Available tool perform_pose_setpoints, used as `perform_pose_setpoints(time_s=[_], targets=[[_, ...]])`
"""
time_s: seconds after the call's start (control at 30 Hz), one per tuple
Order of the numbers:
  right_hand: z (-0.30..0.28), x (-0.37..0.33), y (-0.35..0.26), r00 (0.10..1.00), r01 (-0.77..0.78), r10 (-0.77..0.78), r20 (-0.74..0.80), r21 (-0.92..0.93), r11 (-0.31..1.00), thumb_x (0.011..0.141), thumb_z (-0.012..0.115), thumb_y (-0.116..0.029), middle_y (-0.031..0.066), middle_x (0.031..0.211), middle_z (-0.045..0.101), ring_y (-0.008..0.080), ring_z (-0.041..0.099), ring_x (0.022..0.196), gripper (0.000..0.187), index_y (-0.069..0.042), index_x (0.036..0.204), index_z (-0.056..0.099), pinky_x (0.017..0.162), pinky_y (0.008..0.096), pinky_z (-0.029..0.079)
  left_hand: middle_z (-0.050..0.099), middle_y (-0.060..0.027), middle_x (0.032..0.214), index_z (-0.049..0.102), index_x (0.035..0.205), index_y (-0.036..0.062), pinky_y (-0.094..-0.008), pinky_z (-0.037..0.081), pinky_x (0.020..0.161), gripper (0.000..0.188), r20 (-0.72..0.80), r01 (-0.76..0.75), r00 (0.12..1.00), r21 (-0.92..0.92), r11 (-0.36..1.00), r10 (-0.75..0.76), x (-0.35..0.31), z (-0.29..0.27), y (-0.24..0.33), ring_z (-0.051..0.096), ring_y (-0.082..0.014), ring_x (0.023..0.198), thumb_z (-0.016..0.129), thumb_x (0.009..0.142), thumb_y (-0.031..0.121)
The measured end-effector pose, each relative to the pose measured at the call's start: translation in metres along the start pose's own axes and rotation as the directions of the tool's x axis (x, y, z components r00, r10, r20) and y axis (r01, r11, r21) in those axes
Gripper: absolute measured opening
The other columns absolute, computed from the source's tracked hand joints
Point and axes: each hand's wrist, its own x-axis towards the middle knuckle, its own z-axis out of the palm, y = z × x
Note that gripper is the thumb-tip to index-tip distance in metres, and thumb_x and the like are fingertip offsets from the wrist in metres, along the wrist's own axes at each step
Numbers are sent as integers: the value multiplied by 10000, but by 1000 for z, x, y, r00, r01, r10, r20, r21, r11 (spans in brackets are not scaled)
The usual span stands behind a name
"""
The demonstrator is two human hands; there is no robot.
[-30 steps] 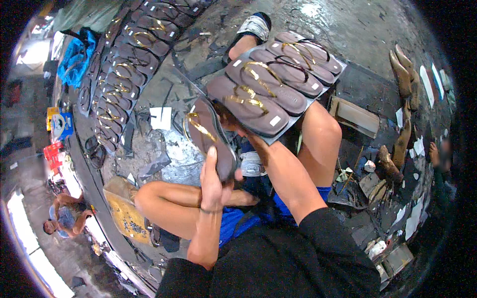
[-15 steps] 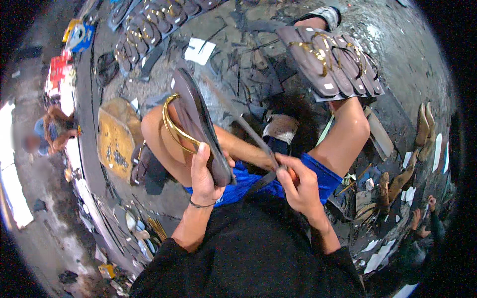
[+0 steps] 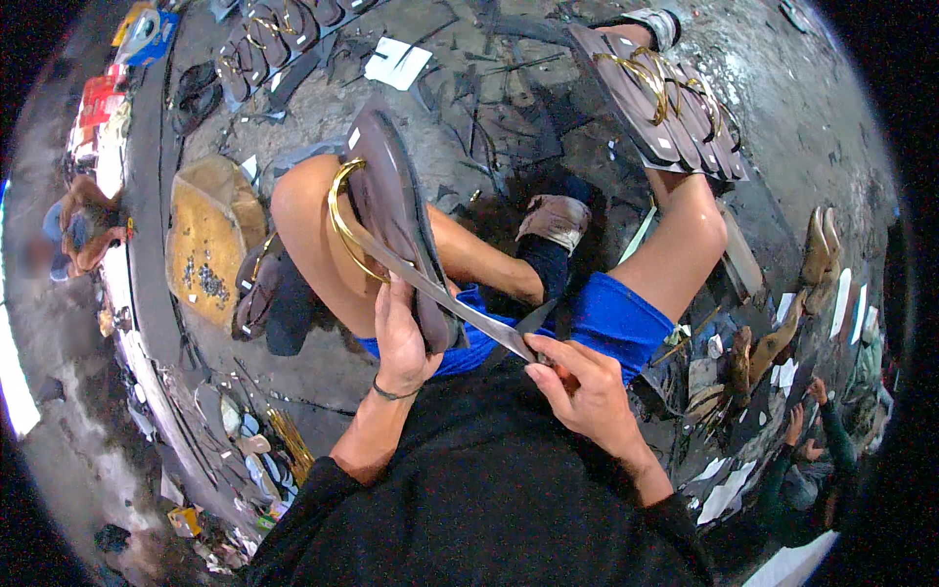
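Note:
My left hand grips the heel end of a dark brown flip-flop with a shiny gold strap, holding it upright, toe up. In my right hand is a knife with a long narrow blade. The blade reaches leftward across the sole, its far end at the gold strap. I cannot tell whether it touches the strap. Behind the blade, near its handle, a dark pointed flap shows. Several like flip-flops lie side by side on a board over my right knee.
More gold-strapped flip-flops stand in rows at the far left. A tan pad with small dark bits lies left of my knee, beside a flip-flop. Dark scraps and a white sheet litter the floor. Other people sit at both sides.
The knife has swung left and down, from pointing away past the flip-flop to lying across its sole. My left hand keeps its hold; the flip-flop has turned slightly.

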Motion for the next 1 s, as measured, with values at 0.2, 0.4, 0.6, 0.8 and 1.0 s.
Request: perform_pose_setpoints(time_s=[0.2,0.4,0.6,0.8,1.0], targets=[[24,34,13,989,100,-104,-104,-38,994,868,728,-222,132,740,663,243,663,613,309,-107,1153,693,560,349,539,626,-18,706,603,995,85,-263,509,441,422,23,44,999,-64,997,-42,-5,16,17,592,-126,505,448,1021,476],[48,73,18,945,227,-226,-236,-24,974,850,729,-63,151,875,699,220,679,691,313,-47,1160,683,617,324,542,629,-23,714,625,967,108,-237,415,400,412,43,82,996,-170,982,-76,-9,25,24,536,-124,500,487,1003,494],[63,116,9,897,257,-279,-343,-108,960,851,692,-55,149,857,682,286,678,719,313,-64,1164,677,664,335,529,599,-33,683,595,989,119,-262,445,403,373,-4,128,991,-325,937,-137,-7,38,29,542,-146,513,476,1013,471],[44,176,6,923,128,2,-385,312,942,942,635,-207,210,845,681,244,657,713,242,-6,1073,660,660,374,504,618,-32,691,582,982,102,-259,473,468,399,50,117,992,-44,992,-115,-24,27,5,563,-142,516,430,1031,467],[15,85,-11,987,-93,38,155,366,926,810,778,-228,133,902,724,198,687,852,339,7,1039,689,787,364,533,625,-55,1168,546,1257,35,-336,456,945,428,64,-177,984,253,951,166,-14,15,-33,575,-187,1078,495,1023,390]])
